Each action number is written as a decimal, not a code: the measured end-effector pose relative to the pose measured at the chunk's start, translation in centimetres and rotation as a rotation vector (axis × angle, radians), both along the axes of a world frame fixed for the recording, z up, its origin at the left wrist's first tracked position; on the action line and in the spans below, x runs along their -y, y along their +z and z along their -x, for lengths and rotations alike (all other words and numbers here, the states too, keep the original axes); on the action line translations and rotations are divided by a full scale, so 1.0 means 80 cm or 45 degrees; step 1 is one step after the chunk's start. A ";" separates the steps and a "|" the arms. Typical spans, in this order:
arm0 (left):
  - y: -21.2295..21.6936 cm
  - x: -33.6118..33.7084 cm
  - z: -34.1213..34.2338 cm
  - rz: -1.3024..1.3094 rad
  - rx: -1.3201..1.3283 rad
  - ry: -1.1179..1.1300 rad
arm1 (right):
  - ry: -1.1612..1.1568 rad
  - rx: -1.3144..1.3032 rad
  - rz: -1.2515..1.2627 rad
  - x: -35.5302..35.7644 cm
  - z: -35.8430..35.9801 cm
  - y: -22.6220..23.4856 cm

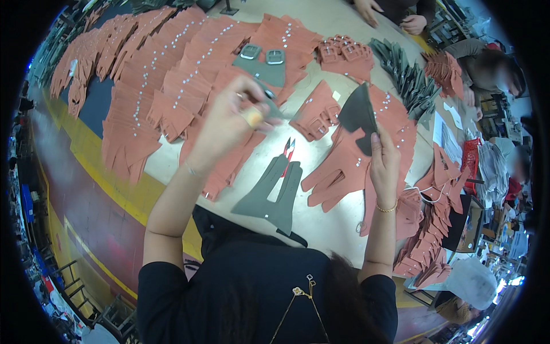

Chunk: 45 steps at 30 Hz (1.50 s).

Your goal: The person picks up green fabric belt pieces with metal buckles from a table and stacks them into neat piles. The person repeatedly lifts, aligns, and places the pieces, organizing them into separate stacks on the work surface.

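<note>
My left hand (pixel 240 112), blurred by motion, is raised over the table with its fingers curled round a small grey-green piece (pixel 274 110) with a shiny buckle. My right hand (pixel 384 157) pinches the lower edge of a dark green cut piece (pixel 356 114) with a notch, held up off the table. Between my arms lies a grey-green forked piece (pixel 269 192) with two long straps. Red-handled snips (pixel 290 150) lie at its strap ends. Beyond my left hand, a grey-green piece (pixel 266 71) with two square buckles rests on the brown-orange stacks.
Overlapping brown-orange cut pieces (pixel 166 74) cover the table's left and far side. Buckled orange pieces (pixel 318 117) lie mid-table, with slotted ones (pixel 332 178) nearer. Dark green pieces (pixel 407 80) are bunched at right. Another person's hands (pixel 412 23) are at the far edge; a red basket (pixel 471 160) stands right.
</note>
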State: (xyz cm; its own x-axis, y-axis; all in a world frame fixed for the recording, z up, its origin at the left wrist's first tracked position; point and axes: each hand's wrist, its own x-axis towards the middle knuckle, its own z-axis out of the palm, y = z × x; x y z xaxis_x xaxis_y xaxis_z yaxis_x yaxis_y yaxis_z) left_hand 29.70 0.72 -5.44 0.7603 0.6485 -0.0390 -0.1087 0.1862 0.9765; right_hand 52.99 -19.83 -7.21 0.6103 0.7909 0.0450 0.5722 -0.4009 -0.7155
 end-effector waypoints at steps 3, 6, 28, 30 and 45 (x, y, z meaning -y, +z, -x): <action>0.003 0.054 -0.006 0.060 0.065 -0.086 | 0.254 -0.041 -0.298 -0.013 0.053 0.003; -0.007 0.071 -0.007 0.233 -0.038 -0.212 | 0.427 -0.207 -0.285 -0.010 0.105 -0.007; -0.166 0.139 0.108 -0.831 -1.054 -0.329 | 0.769 0.512 -0.099 0.072 0.212 -0.149; -0.163 0.131 0.103 -0.515 -1.037 -0.360 | 0.808 0.399 -0.018 0.079 0.213 -0.147; -0.065 0.115 0.056 0.737 -0.316 -0.300 | 0.246 0.145 -0.061 0.048 -0.043 0.035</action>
State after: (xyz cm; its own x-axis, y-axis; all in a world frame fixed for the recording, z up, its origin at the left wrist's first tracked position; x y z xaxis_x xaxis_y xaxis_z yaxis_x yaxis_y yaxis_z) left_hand 25.25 -8.51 -10.61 0.8026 0.2881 -0.5224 0.2141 0.6782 0.7030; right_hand 56.41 -23.65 -4.39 0.4369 0.8877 0.1451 0.7129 -0.2434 -0.6576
